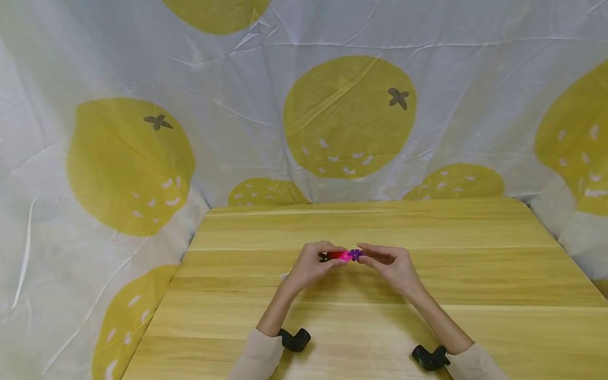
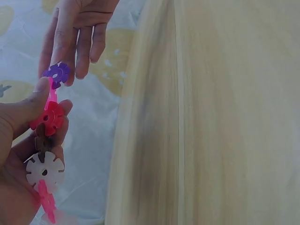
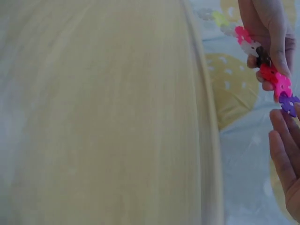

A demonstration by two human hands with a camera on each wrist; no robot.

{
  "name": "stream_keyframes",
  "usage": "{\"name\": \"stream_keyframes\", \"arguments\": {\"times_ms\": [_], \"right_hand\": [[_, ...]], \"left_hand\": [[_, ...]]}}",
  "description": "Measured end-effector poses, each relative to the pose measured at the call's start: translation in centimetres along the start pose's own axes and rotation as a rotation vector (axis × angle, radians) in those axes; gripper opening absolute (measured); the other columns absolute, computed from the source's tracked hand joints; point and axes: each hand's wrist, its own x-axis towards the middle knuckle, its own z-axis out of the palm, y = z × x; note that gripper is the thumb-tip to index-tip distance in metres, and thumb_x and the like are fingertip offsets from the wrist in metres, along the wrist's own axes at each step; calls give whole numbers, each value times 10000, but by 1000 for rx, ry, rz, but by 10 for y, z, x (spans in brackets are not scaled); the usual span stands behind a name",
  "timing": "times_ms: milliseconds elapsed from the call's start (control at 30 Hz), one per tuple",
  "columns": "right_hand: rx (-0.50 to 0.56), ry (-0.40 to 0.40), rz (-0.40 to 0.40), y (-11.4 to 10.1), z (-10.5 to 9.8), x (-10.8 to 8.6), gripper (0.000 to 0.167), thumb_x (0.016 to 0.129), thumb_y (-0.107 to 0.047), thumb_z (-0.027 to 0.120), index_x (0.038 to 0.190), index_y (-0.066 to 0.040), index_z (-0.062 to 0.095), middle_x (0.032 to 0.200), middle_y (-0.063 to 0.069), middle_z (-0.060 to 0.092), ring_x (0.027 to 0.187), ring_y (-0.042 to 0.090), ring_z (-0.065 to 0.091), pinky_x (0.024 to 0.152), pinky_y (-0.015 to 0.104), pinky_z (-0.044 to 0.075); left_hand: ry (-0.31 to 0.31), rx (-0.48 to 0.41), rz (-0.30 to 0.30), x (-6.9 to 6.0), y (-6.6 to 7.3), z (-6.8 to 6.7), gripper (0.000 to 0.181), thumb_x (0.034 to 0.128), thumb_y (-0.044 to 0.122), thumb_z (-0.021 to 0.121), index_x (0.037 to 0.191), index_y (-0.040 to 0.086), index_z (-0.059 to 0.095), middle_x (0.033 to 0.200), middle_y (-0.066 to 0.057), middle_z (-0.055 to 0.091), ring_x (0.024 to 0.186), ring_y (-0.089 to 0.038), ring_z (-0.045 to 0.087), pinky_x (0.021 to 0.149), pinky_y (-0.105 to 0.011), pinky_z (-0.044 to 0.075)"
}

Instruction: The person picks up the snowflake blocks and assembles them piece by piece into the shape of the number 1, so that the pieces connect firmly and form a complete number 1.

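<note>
My left hand (image 1: 309, 265) grips a chain of interlocking plastic snowflake discs, thumb over a red disc (image 2: 52, 117). Beyond the thumb come a pink disc (image 1: 345, 256) and, at the chain's end, a purple disc (image 1: 355, 255). My right hand (image 1: 396, 268) pinches the purple disc's edge between thumb and forefinger, its other fingers stretched out. A dark brown disc (image 2: 43, 140), a clear disc (image 2: 45, 171) and another pink disc (image 2: 47, 201) run back along the left palm. Farther along hangs a yellow disc (image 3: 219, 18) among pale ones, blurred.
Both hands are above a wooden table (image 1: 370, 338). Behind it hangs a pale cloth (image 1: 237, 105) printed with yellow lemons. A dark device (image 1: 295, 340) sits by the left wrist, and a similar dark device (image 1: 429, 358) by the right.
</note>
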Motion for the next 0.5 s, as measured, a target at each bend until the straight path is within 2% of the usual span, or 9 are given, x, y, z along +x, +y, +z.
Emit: {"name": "stream_keyframes", "arguments": {"times_ms": [200,333,500], "right_hand": [[76,-29,-39,-1,3,2,256,978,-58,700,1210,42,742,1162,270,741,961,87,772,841,228,604],[105,-8,-50,1,2,4,258,972,-34,699,1202,80,728,1140,270,746,941,108,779,841,278,618],[125,27,-24,0,-3,7,282,965,-55,718,1205,92,720,1105,207,777,930,154,789,844,331,621]], "left_hand": [[-19,-18,8,1,2,0,266,911,116,793,1169,51,786,1049,-93,779,843,-103,608,695,-171,514],[-28,-5,-4,0,1,-2,305,920,125,787,1220,76,768,1151,-79,777,927,-116,642,746,-186,516],[-41,6,-1,-3,-3,-10,336,920,78,775,1255,87,751,1245,-78,752,991,-179,669,775,-223,518]]}}
